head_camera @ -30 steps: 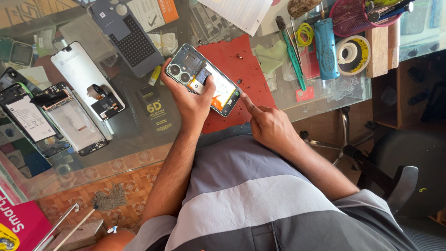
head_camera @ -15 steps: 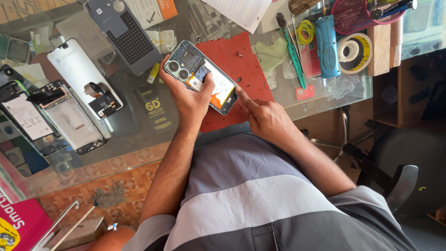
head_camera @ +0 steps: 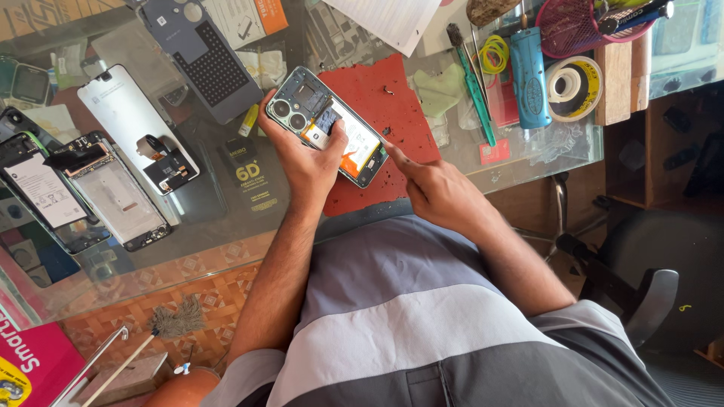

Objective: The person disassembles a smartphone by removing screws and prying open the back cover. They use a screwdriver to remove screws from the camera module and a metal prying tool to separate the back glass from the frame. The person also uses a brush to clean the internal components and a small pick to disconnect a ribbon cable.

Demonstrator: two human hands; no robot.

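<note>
Clutter crowds the glass desk (head_camera: 226, 226) I look down on: two stripped phone frames (head_camera: 113, 196) and a white back panel (head_camera: 124, 113) lie to one side, a grey perforated cover (head_camera: 207, 64) above them, and a green brush (head_camera: 471, 83), a blue tube (head_camera: 529, 75) and a tape roll (head_camera: 573, 83) on the other side. My left hand (head_camera: 309, 162) has its grip closed around the opened phone (head_camera: 328, 132), thumb over its middle, raised above the red mat (head_camera: 385, 113). My right hand (head_camera: 437, 188) touches the phone's lower corner with a fingertip, its grip narrow and holding nothing that I can see. The phone shows twin camera rings, a dark frame and an orange-white battery label
</note>
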